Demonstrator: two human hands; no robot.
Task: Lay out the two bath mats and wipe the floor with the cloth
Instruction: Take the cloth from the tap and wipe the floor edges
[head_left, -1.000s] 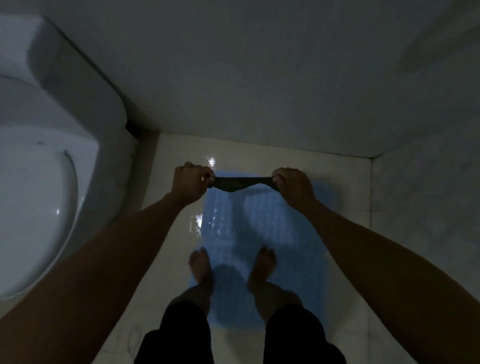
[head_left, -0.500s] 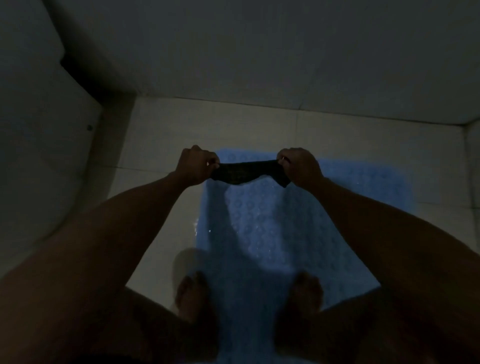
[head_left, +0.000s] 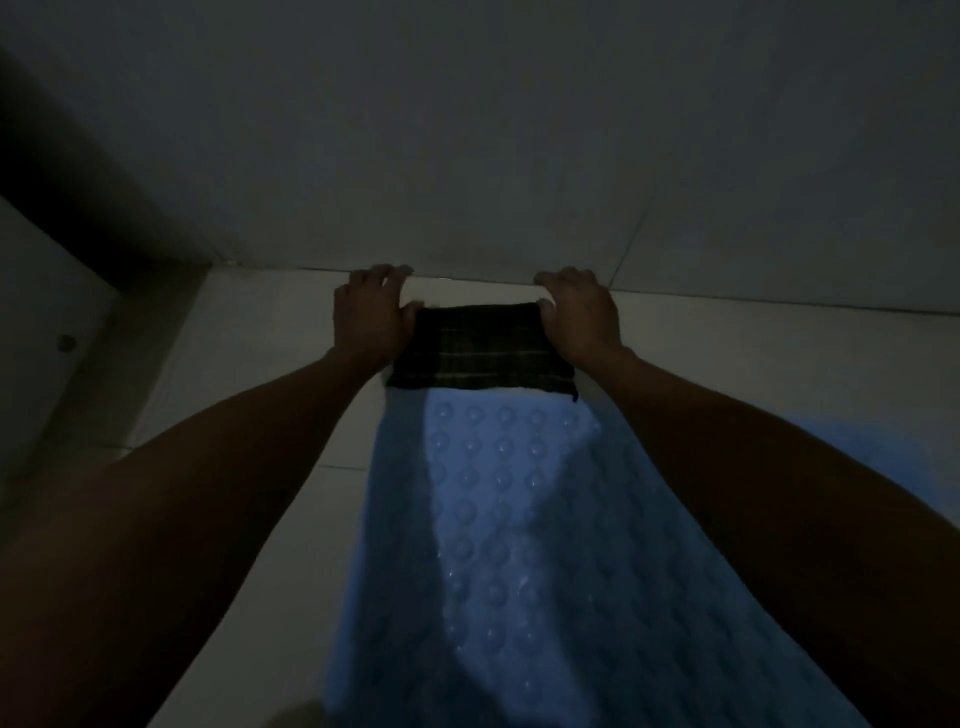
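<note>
Head view: dark cloth (head_left: 483, 347) between left hand (head_left: 370, 318), right hand (head_left: 584, 314).

I see both arms stretched forward, left hand (head_left: 370, 318) and right hand (head_left: 582, 316) palm-down, each thumb pinching inward.

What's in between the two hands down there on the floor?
In the head view, a dark striped cloth lies flat between the left hand and the right hand, at the far end of the blue bath mat.
</note>
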